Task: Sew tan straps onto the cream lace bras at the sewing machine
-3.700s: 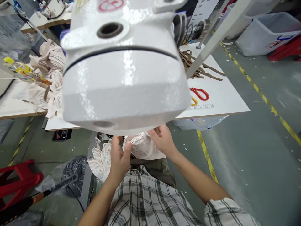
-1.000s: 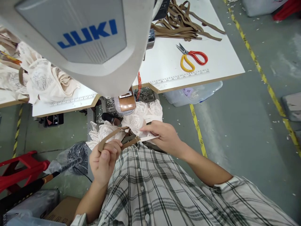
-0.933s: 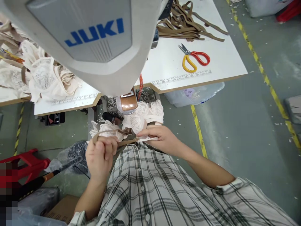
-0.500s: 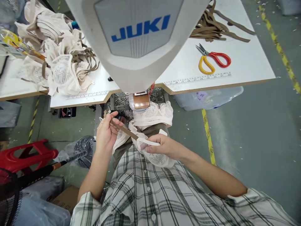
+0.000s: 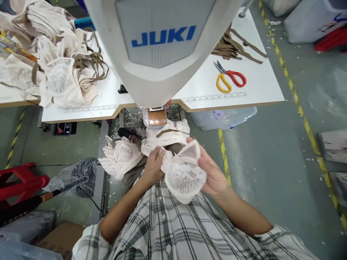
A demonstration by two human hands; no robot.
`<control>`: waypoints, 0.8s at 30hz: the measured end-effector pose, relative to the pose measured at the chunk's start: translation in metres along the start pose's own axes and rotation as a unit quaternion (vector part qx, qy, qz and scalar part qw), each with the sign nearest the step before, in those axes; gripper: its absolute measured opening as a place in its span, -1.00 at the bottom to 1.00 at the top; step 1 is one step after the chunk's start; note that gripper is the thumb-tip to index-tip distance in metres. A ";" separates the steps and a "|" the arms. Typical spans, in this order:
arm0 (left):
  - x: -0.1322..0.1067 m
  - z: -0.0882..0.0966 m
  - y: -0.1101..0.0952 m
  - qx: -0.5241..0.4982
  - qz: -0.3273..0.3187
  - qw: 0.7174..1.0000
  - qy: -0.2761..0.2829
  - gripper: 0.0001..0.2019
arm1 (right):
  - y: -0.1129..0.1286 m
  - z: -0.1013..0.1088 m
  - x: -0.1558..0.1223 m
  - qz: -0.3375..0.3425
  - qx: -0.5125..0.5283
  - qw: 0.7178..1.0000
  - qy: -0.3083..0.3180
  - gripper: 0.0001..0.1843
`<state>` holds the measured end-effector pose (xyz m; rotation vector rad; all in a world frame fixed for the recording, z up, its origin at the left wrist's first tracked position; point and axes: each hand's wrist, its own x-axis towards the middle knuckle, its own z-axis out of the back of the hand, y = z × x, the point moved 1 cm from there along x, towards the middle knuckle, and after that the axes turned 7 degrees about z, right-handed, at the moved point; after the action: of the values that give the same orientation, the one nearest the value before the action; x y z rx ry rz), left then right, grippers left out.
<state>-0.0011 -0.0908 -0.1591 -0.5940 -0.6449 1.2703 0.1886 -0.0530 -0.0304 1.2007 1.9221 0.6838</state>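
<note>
A white sewing machine (image 5: 162, 47) with blue lettering fills the top of the view, standing over a white table (image 5: 260, 86). On the left part of the table lies a heap of cream lace garments (image 5: 59, 76), and on the right part is a tangle of brown straps (image 5: 233, 47). A clear plastic bin (image 5: 230, 117) sits under the table edge. Below the machine, over the person's lap, both hands hold a cream lace bra (image 5: 184, 177) just in front of the checked shirt. The right hand (image 5: 214, 173) cups one lace cup from beneath, its thumb on the upper edge. The left hand (image 5: 154, 164) is clenched on the bra's middle. More lace (image 5: 120, 159) hangs to the left of it. Scissors (image 5: 230, 77) with one red and one yellow handle lie on the table near the straps.
</note>
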 end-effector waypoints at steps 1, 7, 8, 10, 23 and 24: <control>0.003 -0.006 0.011 0.007 -0.006 1.000 -0.019 -0.51 | 0.009 0.004 -0.008 0.022 -0.022 1.000 0.002 -0.39; 0.041 0.049 0.051 0.005 -0.010 0.988 -0.153 -0.70 | 0.080 0.063 -0.002 0.312 -0.214 0.921 -0.094 -0.36; 0.048 0.061 0.050 0.009 -0.011 0.983 -0.181 -0.68 | 0.085 0.077 0.010 0.368 -0.245 0.890 -0.111 -0.31; 0.059 0.078 0.044 0.045 -0.024 0.966 -0.253 -0.67 | 0.082 0.104 0.038 0.417 -0.281 0.853 -0.138 -0.24; 0.044 0.085 -0.016 -0.004 0.052 0.996 0.073 -0.54 | -0.006 0.057 0.054 0.135 -0.502 0.854 0.026 -0.66; 0.049 0.094 -0.031 -0.041 0.023 0.997 0.062 -0.50 | -0.007 0.043 0.050 0.137 -0.543 0.825 0.079 -0.69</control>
<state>-0.0404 -0.0444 -0.0667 -0.7526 -0.5852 1.2448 0.2062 -0.0086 -0.0762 0.6473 1.0807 1.7583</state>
